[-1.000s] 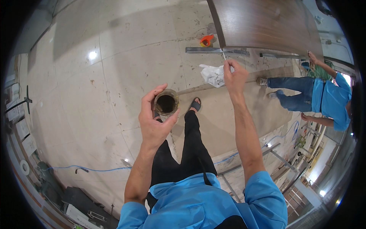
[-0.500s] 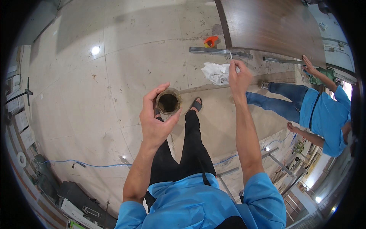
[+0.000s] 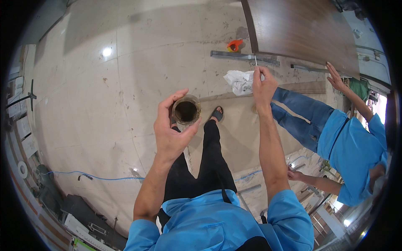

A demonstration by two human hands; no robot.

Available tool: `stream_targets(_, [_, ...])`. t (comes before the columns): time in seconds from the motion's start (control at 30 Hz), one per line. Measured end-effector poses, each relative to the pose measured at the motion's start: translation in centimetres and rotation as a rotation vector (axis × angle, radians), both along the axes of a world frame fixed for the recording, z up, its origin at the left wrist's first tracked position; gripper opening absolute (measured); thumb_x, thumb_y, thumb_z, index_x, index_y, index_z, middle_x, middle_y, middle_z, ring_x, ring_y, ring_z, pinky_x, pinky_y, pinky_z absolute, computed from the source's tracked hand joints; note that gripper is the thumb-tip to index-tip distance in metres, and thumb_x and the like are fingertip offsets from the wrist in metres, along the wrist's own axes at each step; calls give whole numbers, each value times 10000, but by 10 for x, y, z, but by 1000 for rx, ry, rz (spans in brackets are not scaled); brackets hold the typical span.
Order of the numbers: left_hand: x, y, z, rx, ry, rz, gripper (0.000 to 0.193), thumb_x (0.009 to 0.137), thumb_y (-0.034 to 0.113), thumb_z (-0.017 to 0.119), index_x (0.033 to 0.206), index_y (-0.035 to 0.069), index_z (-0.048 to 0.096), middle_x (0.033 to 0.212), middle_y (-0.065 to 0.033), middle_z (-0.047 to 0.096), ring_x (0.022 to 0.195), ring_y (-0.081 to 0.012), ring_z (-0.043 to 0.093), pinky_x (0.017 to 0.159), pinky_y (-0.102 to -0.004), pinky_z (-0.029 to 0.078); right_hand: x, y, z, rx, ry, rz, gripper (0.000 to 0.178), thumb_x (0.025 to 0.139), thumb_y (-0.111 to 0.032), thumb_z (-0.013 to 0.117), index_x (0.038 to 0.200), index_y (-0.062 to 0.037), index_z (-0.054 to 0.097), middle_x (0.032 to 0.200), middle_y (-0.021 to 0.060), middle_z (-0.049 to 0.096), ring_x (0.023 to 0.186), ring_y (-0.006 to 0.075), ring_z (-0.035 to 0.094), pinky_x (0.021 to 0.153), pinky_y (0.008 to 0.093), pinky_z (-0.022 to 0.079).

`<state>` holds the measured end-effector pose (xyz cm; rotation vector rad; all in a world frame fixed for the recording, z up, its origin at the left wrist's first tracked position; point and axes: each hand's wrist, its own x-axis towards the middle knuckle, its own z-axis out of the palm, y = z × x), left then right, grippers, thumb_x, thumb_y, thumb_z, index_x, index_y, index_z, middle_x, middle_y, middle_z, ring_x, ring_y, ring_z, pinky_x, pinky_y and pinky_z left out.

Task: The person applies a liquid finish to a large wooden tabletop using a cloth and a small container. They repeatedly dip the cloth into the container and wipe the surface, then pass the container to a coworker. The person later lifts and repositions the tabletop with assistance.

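Note:
My left hand (image 3: 169,129) is wrapped round a clear cup (image 3: 186,111) with dark brown liquid in it. Pinched in the fingers of my right hand (image 3: 264,87) is a thin whitish stick (image 3: 256,61); whether it is a brush or a swab cannot be made out. Its tip is at the near left corner of a dark brown wooden panel (image 3: 303,31), and I cannot tell if it touches. A crumpled white cloth or paper (image 3: 239,82) shows just left of my right hand.
Another person (image 3: 339,134) in a blue shirt stands at the right, one hand (image 3: 334,77) against the panel's edge. Beneath the panel's near edge lie a grey metal bar (image 3: 228,55) and an orange tape dispenser (image 3: 234,45). A blue hose (image 3: 104,179) crosses the tiled floor.
The other person has moved toward me, with the lower arm now reaching further left. My hands keep nearly the same place, still holding the cup and the stick.

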<state>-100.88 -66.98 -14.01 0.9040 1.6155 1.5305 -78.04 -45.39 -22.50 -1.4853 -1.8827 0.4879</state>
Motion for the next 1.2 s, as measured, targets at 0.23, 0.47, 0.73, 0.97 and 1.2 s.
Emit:
stream_targets(0.23, [3,-4,0,14,-2,-13,658,800,-33,820,1367,-12,488,1464,-176,582,1254,-215,639,1031,-322,566,4,-2,0,-23,-20,7,161,970,-140,674,986,4,746,819,181,727,715,284,708,698,378,521])
stream_targets(0.47, [2,-7,2,14,-10,-7,658,801,-44,816,1369,-13,485,1468,-179,577,1262,-211,628,1052,-330,554,0,-6,12,32,-20,32,157,967,-137,683,987,7,740,818,183,727,718,304,713,692,380,524])
stream_targets(0.73, [0,-15,5,21,-31,-4,652,807,-51,809,1371,-11,483,1474,-177,572,1276,-214,617,1079,-342,535,0,-9,16,51,-17,25,167,976,-137,672,979,16,738,808,170,726,711,277,696,696,372,523])
stream_targets(0.97, [4,-9,5,6,-76,1,681,805,-64,801,1390,4,458,1480,-194,550,1298,-221,587,1115,-356,498,2,-4,24,-132,-75,24,162,979,-134,677,991,16,738,828,168,729,703,265,691,712,361,531])
stream_targets(1.2, [2,-7,-2,10,-89,28,683,814,-55,797,1397,19,449,1478,-199,538,1317,-224,570,1130,-368,485,24,30,0,-316,742,-269,245,1055,-144,560,1169,27,692,1115,155,739,974,257,721,802,389,584])
